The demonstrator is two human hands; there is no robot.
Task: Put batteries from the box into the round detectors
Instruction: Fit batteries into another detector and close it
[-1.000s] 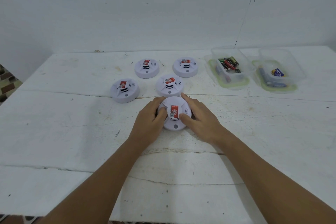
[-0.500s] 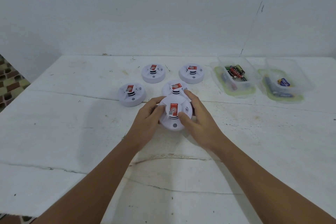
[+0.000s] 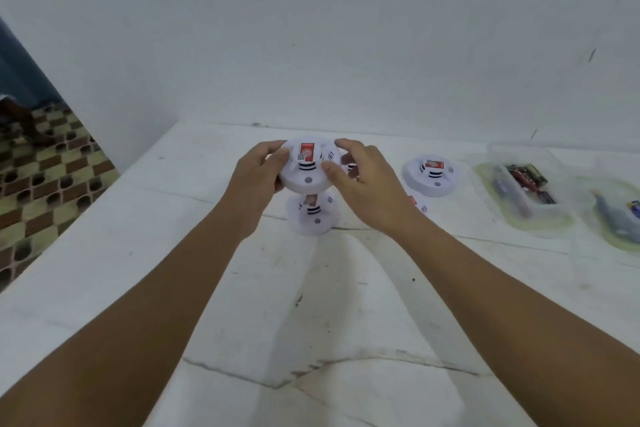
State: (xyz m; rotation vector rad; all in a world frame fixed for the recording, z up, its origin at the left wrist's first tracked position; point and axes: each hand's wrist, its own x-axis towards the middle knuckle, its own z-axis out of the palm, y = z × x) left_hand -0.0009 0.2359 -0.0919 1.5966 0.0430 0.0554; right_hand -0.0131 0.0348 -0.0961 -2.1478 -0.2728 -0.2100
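Note:
Both hands hold one white round detector [image 3: 304,168] with a red label up in the air above the table. My left hand [image 3: 258,173] grips its left rim and my right hand [image 3: 363,177] grips its right rim, thumbs on the face. Below it a second detector [image 3: 311,215] lies on the table. A third detector [image 3: 431,174] lies to the right, and part of another detector [image 3: 419,204] shows behind my right wrist. The clear box of batteries [image 3: 523,189] stands at the right.
A second clear box [image 3: 616,215] with a few batteries sits at the far right edge. The white table [image 3: 311,305] has cracks and a wall close behind it. A tiled floor shows past the table's left edge.
Both hands have lifted the detector off the table and raised it. The camera view has swung left and tilted up, so the boxes now sit at the right edge.

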